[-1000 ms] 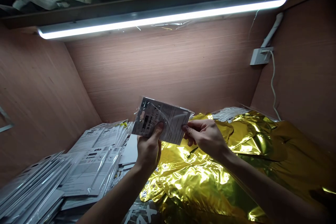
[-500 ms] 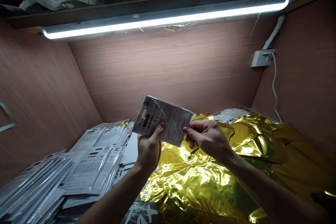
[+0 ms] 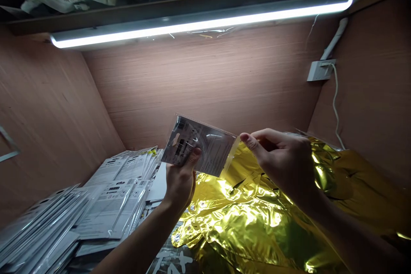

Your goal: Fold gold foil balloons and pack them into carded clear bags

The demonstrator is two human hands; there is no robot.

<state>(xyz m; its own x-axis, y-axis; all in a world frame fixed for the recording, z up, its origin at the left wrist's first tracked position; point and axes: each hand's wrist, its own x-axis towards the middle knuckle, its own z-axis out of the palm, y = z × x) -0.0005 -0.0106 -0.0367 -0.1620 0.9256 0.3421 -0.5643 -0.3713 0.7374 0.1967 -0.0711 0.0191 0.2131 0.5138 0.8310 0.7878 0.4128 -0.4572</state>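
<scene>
My left hand [image 3: 180, 184] grips a flat printed card packet [image 3: 208, 147] in a clear plastic sleeve, with the thumb across its lower front. The packet's barcode and small print are too angled to read. A narrow clear plastic flap [image 3: 231, 154] sticks out at the packet's right end. My right hand [image 3: 282, 158] is off the packet, its curled fingertips close to that flap. Whether they pinch anything is hidden. Crumpled gold foil sheeting [image 3: 250, 227] lies under and beyond my right hand.
Left of my hands lie several piles of similar sleeved packets [image 3: 109, 209]. Pinkish wood-grain panels [image 3: 199, 85] enclose the space, under a bright strip light [image 3: 199, 25]. A white wall socket [image 3: 321, 70] with a white cable [image 3: 335, 111] sits at the right.
My right hand has moved right and away from the packet, and a clear flap now stands out at the packet's right end. My left hand and the packet have barely moved.
</scene>
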